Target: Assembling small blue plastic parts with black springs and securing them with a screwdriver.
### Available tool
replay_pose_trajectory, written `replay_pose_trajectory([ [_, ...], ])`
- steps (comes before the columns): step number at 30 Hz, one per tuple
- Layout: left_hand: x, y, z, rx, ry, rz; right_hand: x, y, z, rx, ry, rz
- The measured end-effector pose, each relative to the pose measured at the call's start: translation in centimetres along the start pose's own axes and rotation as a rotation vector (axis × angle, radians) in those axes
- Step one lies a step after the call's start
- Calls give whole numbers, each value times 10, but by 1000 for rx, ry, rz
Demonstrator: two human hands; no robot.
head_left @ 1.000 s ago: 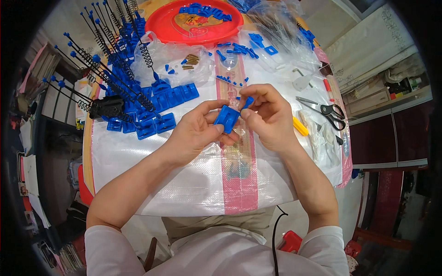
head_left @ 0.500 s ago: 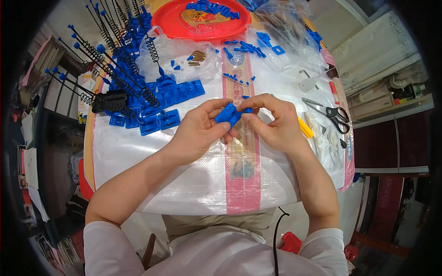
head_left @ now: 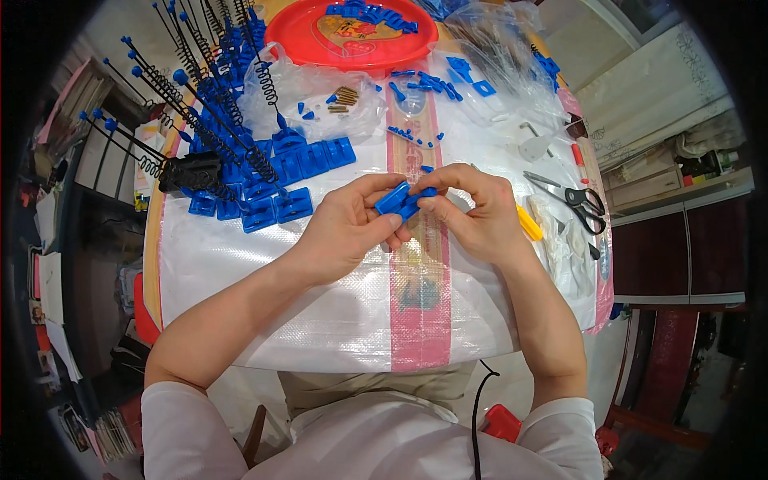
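In front of me, above the middle of the table, my left hand (head_left: 352,224) grips a blue plastic base piece (head_left: 394,198) between thumb and fingers. My right hand (head_left: 472,212) pinches a small blue plastic part (head_left: 426,192) with thumb and forefinger, against the right side of that base piece. Fingertips partly hide where the two parts meet. Just beyond the hands are several tiny blue pieces (head_left: 412,136). To the left lie finished-looking blue square bases (head_left: 293,206), many carrying black coil springs (head_left: 258,166) and thin rods with blue balls.
A red round tray (head_left: 288,48) with blue parts stands at the back. Brass-coloured pins (head_left: 344,98) lie on a clear plastic bag (head_left: 280,100). At right are black-handled scissors (head_left: 588,210), a yellow tool (head_left: 529,224), a red pen-like item (head_left: 579,155) and crumpled white gloves (head_left: 568,248).
The blue base piece has tilted slightly in my left hand. Both hands otherwise keep nearly the same place, and the whole view has shifted a little.
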State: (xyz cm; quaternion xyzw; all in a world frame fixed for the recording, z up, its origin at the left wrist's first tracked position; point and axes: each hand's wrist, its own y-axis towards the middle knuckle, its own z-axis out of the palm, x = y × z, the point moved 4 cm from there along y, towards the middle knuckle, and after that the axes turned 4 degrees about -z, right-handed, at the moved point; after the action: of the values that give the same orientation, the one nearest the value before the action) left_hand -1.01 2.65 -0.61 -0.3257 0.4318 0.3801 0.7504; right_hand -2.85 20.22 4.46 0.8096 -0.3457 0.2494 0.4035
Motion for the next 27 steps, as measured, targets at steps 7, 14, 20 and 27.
replay_pose_trajectory([
  [7, 3, 0, -1, 4, 20, -2, 5, 2, 4, 69, -11, -85],
  [14, 4, 0, -1, 21, 33, -23, 16, 3, 1, 116, -97, -114],
  [20, 4, -1, 1, -1, 69, -4, 16, 2, 2, 138, -150, -173],
  [27, 3, -1, 0, -1, 92, -16, 18, 3, 3, 124, -151, -208],
])
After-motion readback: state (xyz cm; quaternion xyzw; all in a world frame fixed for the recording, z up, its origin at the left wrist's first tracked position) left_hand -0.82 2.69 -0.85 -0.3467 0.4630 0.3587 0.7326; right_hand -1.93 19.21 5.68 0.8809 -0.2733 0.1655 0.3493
